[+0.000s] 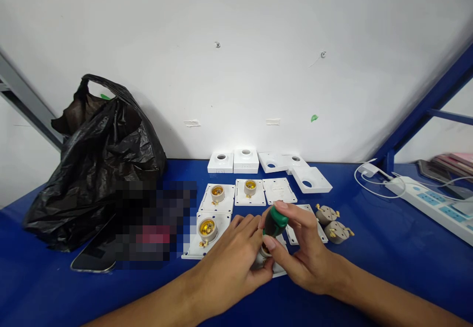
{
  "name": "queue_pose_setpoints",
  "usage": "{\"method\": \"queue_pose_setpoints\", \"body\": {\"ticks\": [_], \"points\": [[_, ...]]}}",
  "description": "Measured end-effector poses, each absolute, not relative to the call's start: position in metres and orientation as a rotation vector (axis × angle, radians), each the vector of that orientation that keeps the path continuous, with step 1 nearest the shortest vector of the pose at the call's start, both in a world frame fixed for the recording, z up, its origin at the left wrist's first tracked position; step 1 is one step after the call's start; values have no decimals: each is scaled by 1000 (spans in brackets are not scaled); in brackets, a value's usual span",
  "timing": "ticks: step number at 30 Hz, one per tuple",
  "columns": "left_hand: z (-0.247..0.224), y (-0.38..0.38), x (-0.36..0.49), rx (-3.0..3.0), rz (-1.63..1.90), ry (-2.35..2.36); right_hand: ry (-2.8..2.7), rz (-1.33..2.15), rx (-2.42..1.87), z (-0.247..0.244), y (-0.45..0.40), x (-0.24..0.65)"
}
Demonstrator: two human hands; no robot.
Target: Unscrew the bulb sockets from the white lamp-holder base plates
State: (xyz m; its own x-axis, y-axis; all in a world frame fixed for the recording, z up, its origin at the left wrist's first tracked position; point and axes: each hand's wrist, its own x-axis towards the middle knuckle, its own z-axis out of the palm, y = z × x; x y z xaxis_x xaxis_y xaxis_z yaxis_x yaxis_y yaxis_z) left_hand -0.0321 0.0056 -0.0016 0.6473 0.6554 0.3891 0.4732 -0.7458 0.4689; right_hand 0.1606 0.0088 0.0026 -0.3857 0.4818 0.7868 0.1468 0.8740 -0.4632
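Observation:
My right hand is closed around the green and black handle of a screwdriver, held upright over a lamp socket. That socket sits on a white square plate, mostly covered by my hands. My left hand grips the socket from the left; its fingertips are partly hidden. Left of my hands, a brass-lined socket sits on a white plate. Behind it are two more plates with sockets, and a bare plate. Another plate lies partly behind my right hand.
Two loose sockets lie on the right. White box covers with round holes stand along the wall. A black plastic bag and a phone are at left. A power strip with white cables lies at right.

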Motion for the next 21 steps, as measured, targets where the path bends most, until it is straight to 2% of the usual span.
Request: {"method": "queue_pose_setpoints", "body": {"ticks": [21], "points": [[0, 5, -33, 2549, 727, 943, -1968, 355, -492, 3, 8, 161]]}}
